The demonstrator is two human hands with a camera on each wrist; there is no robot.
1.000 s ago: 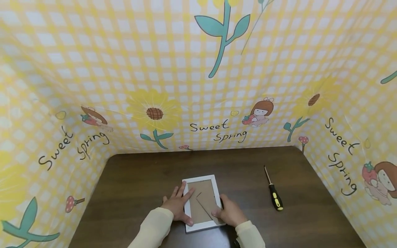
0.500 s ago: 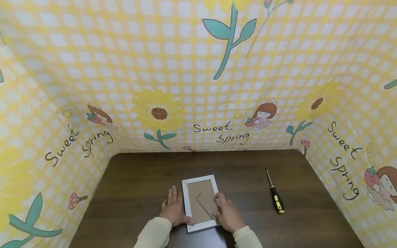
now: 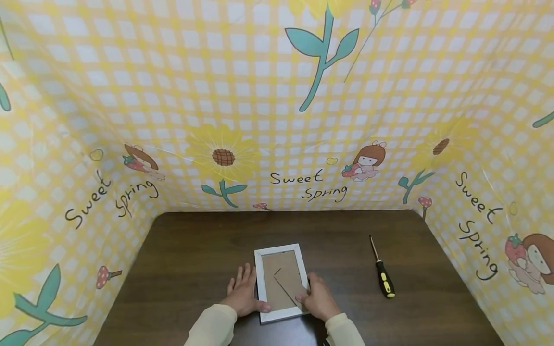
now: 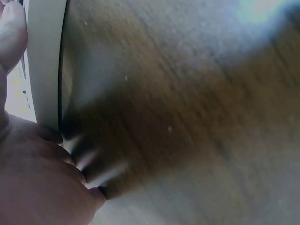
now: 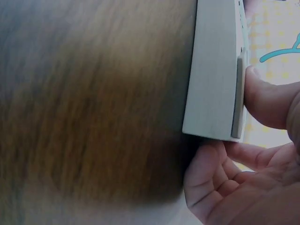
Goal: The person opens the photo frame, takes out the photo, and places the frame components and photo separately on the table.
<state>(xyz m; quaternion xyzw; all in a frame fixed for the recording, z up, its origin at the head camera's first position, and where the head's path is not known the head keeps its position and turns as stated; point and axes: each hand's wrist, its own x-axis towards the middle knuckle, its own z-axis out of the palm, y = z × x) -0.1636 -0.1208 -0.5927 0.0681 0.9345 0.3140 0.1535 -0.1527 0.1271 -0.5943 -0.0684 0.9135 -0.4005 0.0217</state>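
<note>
A white picture frame (image 3: 281, 317) lies back side up on the dark table, its brown backing board (image 3: 283, 288) bearing a slanted cut line. My left hand (image 3: 242, 295) lies along its left edge, thumb resting on the lower left rim and fingers extended on the table side. My right hand (image 3: 319, 298) grips the lower right edge, thumb on the backing and fingers bent at the side. In the right wrist view, a thin flat strip (image 5: 239, 98) shows above the frame's side (image 5: 211, 70), under the thumb. The frame's front is hidden.
To the right, a screwdriver (image 3: 383, 278) with a black and yellow handle lies on the brown table (image 3: 199, 240), its tip pointing away. Yellow checked cloth (image 3: 259, 96) with printed flowers rises around the table's back and sides.
My left fingers have moved off the frame's left rim to the table beside it, the thumb staying on the rim. My right fingers lifted onto the right rim, then went back to the side.
</note>
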